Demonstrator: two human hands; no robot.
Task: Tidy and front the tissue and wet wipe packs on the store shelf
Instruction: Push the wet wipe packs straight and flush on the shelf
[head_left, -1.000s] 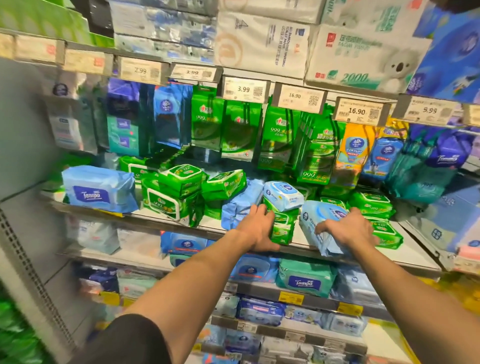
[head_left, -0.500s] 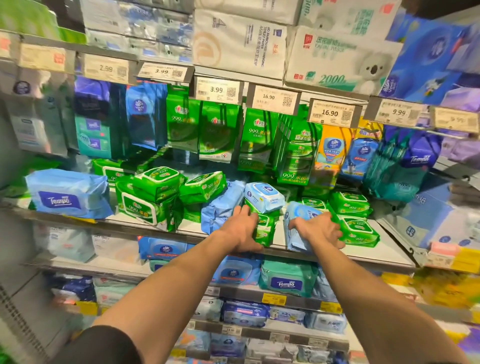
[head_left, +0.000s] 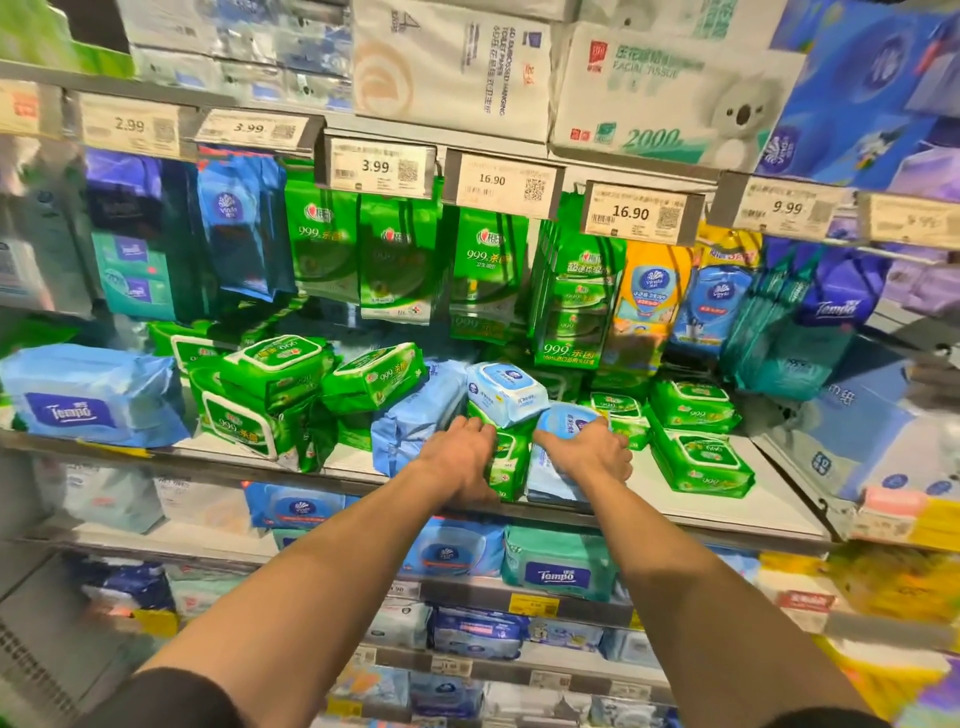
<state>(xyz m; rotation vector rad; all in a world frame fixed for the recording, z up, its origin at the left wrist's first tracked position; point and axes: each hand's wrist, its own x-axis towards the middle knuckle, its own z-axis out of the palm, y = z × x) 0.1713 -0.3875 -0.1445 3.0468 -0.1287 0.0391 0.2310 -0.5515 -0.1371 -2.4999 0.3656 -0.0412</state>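
The green wet wipe pack (head_left: 506, 460) under my left hand (head_left: 457, 457) is glossy plastic film, crinkled at its edge. The pale blue pack (head_left: 558, 470) under my right hand (head_left: 589, 452) is soft, smooth plastic wrap with a shiny lid. The shelf (head_left: 717, 506) beneath looks like smooth white-painted metal with a grey metal front lip. To the far left, the blue Tempo pack (head_left: 88, 395) is wrinkled, shiny film. The price tags (head_left: 636, 213) above are matt paper behind clear plastic.
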